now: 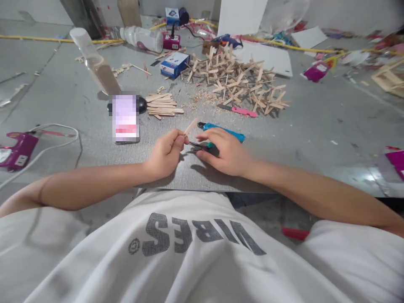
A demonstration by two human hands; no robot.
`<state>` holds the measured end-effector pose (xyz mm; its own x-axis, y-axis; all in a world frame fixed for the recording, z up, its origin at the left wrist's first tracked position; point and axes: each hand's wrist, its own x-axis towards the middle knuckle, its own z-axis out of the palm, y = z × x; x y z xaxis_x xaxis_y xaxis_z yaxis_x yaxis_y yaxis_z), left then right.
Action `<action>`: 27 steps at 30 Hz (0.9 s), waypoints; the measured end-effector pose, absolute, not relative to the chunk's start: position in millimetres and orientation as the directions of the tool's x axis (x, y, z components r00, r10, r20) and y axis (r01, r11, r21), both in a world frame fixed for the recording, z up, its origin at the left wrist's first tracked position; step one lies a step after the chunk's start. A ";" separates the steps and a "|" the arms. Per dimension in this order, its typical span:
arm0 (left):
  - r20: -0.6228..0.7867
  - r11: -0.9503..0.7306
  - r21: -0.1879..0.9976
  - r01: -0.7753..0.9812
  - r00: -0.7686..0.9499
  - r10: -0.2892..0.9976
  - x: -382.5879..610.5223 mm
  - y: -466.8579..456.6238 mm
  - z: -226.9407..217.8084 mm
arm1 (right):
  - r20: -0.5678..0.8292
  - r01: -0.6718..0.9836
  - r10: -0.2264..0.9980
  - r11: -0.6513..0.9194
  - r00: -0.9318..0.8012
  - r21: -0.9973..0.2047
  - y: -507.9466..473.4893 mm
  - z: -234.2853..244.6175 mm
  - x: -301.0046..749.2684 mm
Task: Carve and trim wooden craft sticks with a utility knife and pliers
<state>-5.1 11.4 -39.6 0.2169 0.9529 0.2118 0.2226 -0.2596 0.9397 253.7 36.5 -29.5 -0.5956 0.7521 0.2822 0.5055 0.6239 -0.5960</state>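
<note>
My left hand (pixel 166 153) pinches a short wooden stick (pixel 191 126) between thumb and fingers, its free end pointing up and right. My right hand (pixel 222 150) is closed around a pair of blue-handled cutters (pixel 221 131); the dark jaws (pixel 194 147) point left, just below the stick. Both hands rest low over the grey table (pixel 315 126) near its front edge.
A stack of whole craft sticks (pixel 164 105) and a phone (pixel 126 118) lie behind my left hand. Farther back sits a heap of glued stick pieces (pixel 240 80), a pink knife (pixel 243 111), a small blue box (pixel 174 64) and a plastic bottle (pixel 94 61). A purple device (pixel 17 149) with cable lies left.
</note>
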 end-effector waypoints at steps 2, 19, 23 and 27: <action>0.222 -0.287 0.924 0.252 0.258 0.940 -3.7 8.8 -39.0 | 0.227 0.411 0.834 0.461 -0.502 -0.786 37.6 -24.7 240.1; 0.112 -0.211 0.952 0.221 0.391 0.914 -1.5 4.8 -32.2 | 0.203 0.187 0.940 0.259 -0.274 -0.948 36.2 -27.7 231.7; 0.228 -0.334 0.916 0.222 0.398 0.888 -7.4 12.5 -30.2 | 0.553 0.230 0.714 0.679 -0.429 -0.697 47.1 -30.8 249.1; 0.262 -0.349 0.920 0.176 0.385 0.885 -8.5 15.7 -29.2 | 0.615 0.275 0.531 0.841 -0.583 -0.465 56.1 -30.6 264.7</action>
